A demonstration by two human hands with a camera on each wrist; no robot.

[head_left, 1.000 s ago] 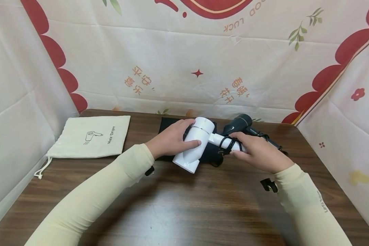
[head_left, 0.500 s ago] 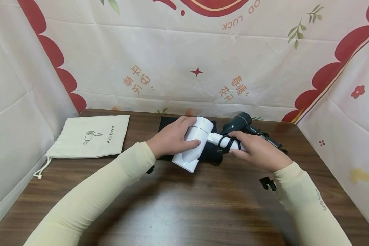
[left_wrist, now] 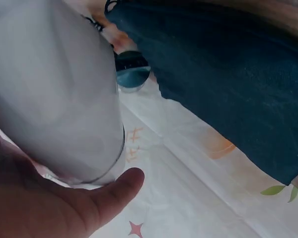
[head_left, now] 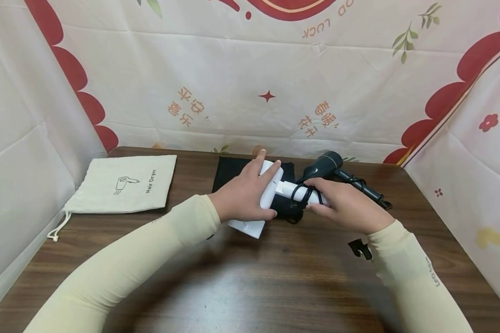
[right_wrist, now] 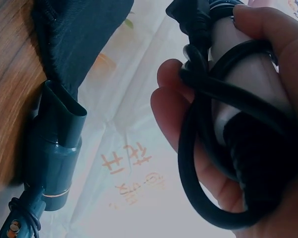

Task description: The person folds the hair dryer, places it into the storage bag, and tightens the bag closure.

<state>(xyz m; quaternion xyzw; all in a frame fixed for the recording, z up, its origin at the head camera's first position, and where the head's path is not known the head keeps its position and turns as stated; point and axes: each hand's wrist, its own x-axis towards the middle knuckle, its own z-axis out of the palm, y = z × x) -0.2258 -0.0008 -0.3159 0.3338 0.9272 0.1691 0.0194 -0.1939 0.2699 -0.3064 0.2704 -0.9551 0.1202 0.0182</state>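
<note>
A white hair dryer [head_left: 271, 194] is held above the table, its nozzle [head_left: 250, 228] toward the front. My left hand [head_left: 243, 194] lies over its barrel with fingers spread and fairly straight, the thumb toward the nozzle. In the left wrist view the barrel [left_wrist: 59, 94] fills the upper left, with a fingertip [left_wrist: 131, 179] beside its end. My right hand [head_left: 350, 206] grips the handle, which has a black cord wound around it. The right wrist view shows the cord loops [right_wrist: 186, 158] and plug between fingers and thumb.
A black cloth pouch [head_left: 227, 173] lies behind and beneath the white dryer. To its right rests a dark hair dryer [head_left: 325, 164] with its cord wrapped on the handle. A cream drawstring bag [head_left: 125, 185] printed "Hair Dryer" lies at left. Fabric walls [head_left: 250, 69] enclose the table [head_left: 250, 286].
My left hand has shifted over the barrel, spreading its fingers where it earlier clasped the side. The barrel has turned, its rounded end now showing less. My right hand has stayed on the handle.
</note>
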